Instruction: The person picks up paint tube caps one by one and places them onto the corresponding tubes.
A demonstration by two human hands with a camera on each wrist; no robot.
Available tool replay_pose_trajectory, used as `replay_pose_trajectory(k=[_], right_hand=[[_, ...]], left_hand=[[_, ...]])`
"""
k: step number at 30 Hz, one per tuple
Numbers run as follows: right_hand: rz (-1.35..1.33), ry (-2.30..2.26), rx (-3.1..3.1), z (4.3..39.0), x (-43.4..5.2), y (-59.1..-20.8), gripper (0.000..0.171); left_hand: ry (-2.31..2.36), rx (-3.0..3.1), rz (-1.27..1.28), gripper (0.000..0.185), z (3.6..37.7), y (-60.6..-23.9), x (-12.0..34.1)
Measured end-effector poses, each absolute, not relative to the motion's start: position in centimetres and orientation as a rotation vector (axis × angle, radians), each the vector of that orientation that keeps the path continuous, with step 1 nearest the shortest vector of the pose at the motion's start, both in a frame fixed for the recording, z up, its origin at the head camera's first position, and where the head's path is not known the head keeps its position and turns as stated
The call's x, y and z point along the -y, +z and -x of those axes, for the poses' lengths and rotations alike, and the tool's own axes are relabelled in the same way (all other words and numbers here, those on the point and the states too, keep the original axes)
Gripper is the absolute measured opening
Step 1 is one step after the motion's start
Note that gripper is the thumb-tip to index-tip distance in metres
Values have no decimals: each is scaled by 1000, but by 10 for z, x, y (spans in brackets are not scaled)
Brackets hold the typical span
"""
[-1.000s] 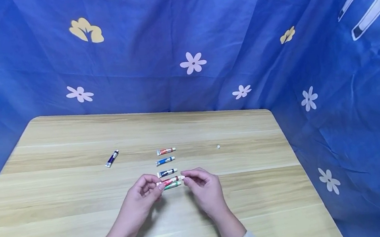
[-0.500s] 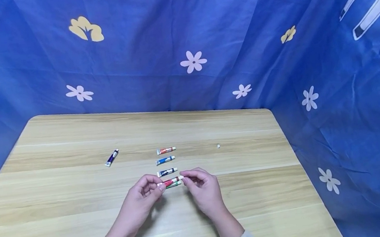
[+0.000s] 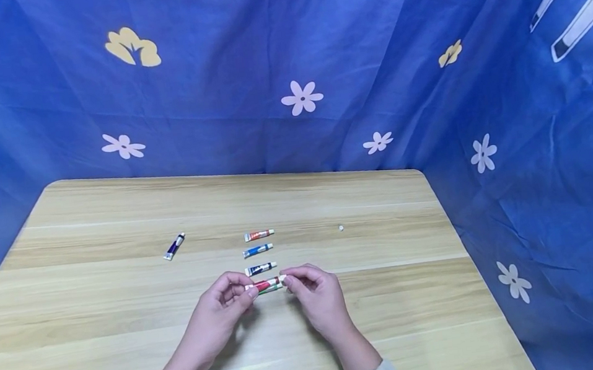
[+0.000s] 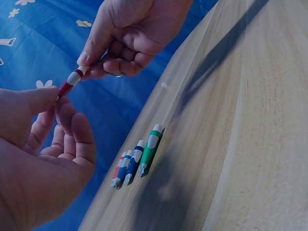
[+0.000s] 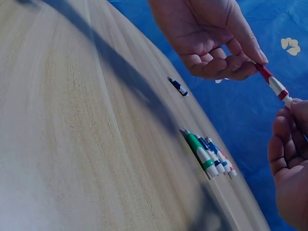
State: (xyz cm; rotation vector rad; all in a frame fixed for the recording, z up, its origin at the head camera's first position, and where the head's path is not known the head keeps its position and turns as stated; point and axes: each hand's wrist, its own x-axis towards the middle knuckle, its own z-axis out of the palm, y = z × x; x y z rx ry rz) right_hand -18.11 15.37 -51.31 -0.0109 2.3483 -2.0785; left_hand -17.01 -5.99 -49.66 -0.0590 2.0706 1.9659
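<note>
Mostly hidden by fingertips, the red tube is pinched at its ends by left hand and right hand; its cap end is covered.

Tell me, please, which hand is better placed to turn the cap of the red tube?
Probably the right hand: its fingertips pinch the cap end of the red tube, while the left hand holds the tail end.
</note>
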Motion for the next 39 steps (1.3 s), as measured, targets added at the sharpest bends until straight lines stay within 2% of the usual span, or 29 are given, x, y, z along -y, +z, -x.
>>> replay_pose_trajectory(k=[5, 16, 25, 28, 34, 39], right_hand=[[8, -2060, -2319, 182, -152, -513, 16], [41, -1880, -2450, 179, -152, -516, 56], [94, -1779, -2477, 178, -157, -515, 67], [147, -1793, -2444, 180, -160, -515, 60], [298, -1917, -2287, 180, -168, -514, 27], [425, -1985, -2290, 178, -171, -515, 29]], left_hand=[[1963, -2075, 66, 29, 170, -495, 59], [1885, -2132, -5, 26, 169, -493, 56], [1855, -2140, -8, 26, 169, -495, 56], [1846, -2151, 2, 26, 169, -496, 58], [1866, -2144, 30, 29, 170, -499, 61], [1885, -2118, 47, 31, 170, -499, 63]])
